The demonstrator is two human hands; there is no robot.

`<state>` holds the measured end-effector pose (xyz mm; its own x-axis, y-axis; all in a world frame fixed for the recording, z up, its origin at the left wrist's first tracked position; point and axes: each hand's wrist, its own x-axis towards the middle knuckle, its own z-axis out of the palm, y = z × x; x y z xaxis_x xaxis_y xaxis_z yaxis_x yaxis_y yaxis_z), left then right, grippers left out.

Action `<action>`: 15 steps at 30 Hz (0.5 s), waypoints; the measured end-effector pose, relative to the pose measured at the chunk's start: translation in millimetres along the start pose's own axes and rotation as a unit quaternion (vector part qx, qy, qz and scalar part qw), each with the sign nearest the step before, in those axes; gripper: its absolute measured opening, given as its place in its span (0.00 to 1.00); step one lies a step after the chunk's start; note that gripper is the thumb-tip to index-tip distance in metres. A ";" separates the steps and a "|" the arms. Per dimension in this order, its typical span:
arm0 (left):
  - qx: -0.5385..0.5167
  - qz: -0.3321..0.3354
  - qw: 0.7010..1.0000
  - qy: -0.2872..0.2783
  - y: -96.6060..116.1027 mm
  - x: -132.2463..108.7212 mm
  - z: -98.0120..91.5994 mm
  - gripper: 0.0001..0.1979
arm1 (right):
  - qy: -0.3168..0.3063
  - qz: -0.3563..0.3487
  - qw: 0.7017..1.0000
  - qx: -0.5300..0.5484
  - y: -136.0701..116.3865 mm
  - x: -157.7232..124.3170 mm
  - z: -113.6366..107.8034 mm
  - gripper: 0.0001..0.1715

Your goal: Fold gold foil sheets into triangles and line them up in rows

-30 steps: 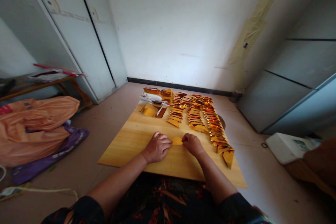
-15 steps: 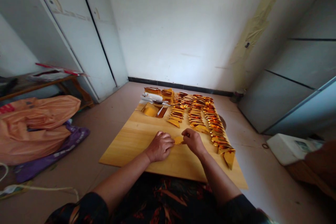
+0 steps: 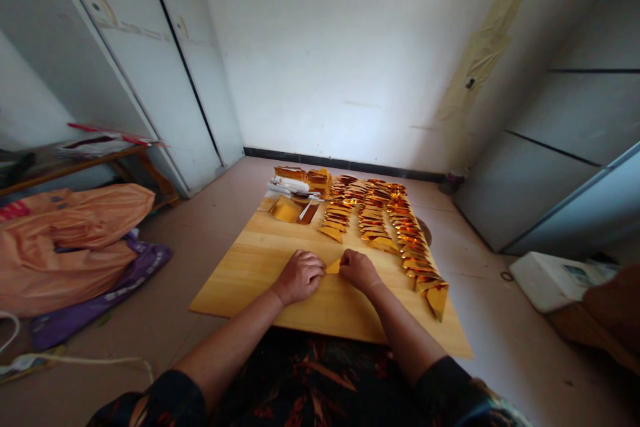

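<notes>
A small piece of gold foil paper (image 3: 333, 267) lies between my hands on the wooden board (image 3: 240, 273), showing a pointed, partly folded shape. My left hand (image 3: 301, 276) has its fingers curled at the paper's left end. On the other end my right hand (image 3: 358, 269) is closed, fingers bent, covering that side of the sheet. Rows of folded gold foil pieces (image 3: 414, 243) stand overlapping on the right part of the board. Toward the back left lies a flat stack of gold foil sheets (image 3: 286, 209) in a shallow brown tray (image 3: 311, 213).
Behind the stack are a white plastic wrapper (image 3: 289, 184) and more bundled gold foil (image 3: 319, 180). An orange bag (image 3: 75, 240) and a purple bag (image 3: 105, 293) lie on the floor to the left. A white box (image 3: 547, 282) stands at the right.
My right hand has shifted slightly left and curled tighter over the gold foil paper, whose visible part now looks narrower and more pointed. My left hand has moved slightly left.
</notes>
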<state>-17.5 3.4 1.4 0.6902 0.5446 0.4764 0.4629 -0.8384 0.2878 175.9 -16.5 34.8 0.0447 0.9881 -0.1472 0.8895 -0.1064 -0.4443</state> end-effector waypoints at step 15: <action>0.004 0.011 1.000 0.005 -0.4 0.3 -0.4 0.10 | 0.017 0.047 0.996 -0.076 -21.0 -4.5 3.6 0.22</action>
<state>-17.7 3.9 1.8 0.6944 0.5252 0.4918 0.4514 -0.8503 0.2708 155.3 -19.1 41.7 0.1436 0.9782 -0.1499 0.9391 -0.1824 -0.2911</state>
